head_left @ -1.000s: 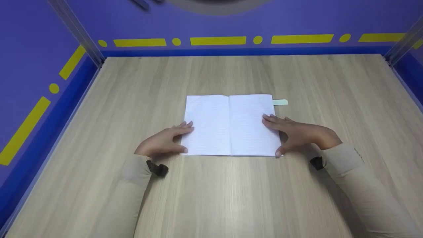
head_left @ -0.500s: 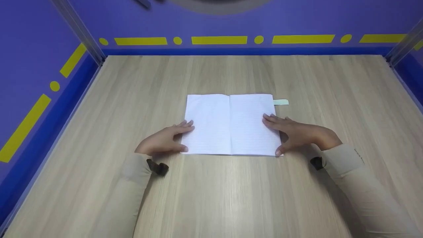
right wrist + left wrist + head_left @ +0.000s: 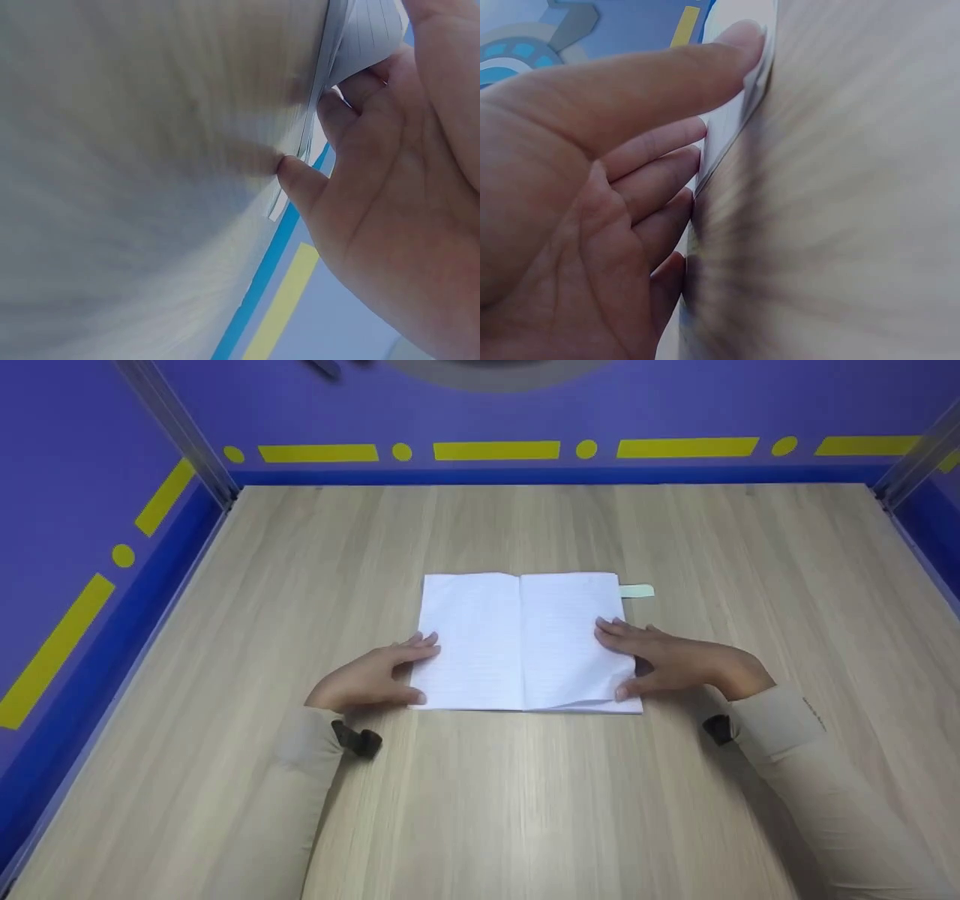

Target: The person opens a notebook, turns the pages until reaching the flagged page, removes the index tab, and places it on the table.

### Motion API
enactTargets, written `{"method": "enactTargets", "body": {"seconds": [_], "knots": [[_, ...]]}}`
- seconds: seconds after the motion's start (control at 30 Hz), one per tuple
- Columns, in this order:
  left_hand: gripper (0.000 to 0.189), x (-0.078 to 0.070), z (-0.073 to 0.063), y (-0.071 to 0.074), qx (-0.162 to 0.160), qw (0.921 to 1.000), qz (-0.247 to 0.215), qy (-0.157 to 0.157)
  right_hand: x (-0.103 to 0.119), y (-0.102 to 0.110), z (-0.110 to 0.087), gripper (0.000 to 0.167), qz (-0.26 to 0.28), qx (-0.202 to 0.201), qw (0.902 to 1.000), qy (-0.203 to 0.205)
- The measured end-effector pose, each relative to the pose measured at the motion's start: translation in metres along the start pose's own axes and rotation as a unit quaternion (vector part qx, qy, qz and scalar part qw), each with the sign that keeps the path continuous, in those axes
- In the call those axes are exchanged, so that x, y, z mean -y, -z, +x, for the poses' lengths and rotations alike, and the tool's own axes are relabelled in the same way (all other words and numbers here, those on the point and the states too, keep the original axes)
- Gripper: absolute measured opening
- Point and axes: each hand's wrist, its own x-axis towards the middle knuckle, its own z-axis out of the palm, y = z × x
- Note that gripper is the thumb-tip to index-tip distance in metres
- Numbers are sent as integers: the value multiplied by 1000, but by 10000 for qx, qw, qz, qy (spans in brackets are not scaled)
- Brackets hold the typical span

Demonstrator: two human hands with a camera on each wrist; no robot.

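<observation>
White ruled notebook [image 3: 517, 643], right page [image 3: 574, 649] rippled at its bottom, left hand [image 3: 369, 679] wide, right hand [image 3: 671, 660] wide

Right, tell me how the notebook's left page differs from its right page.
The left page lies nearly flat, while the right page is buckled, its near edge lifted toward the outer corner. A pale green tab sticks out beyond the right page's outer edge; none shows beside the left page. Both are white and faintly ruled, with the left hand touching one and the right hand the other.
</observation>
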Motion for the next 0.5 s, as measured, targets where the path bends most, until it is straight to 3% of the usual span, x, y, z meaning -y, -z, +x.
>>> {"method": "enactTargets", "body": {"seconds": [0.5], "knots": [[72, 0, 1, -1, -183, 9995, -256, -10, 0, 0, 2, 93, 6, -2, 10000, -94]]}}
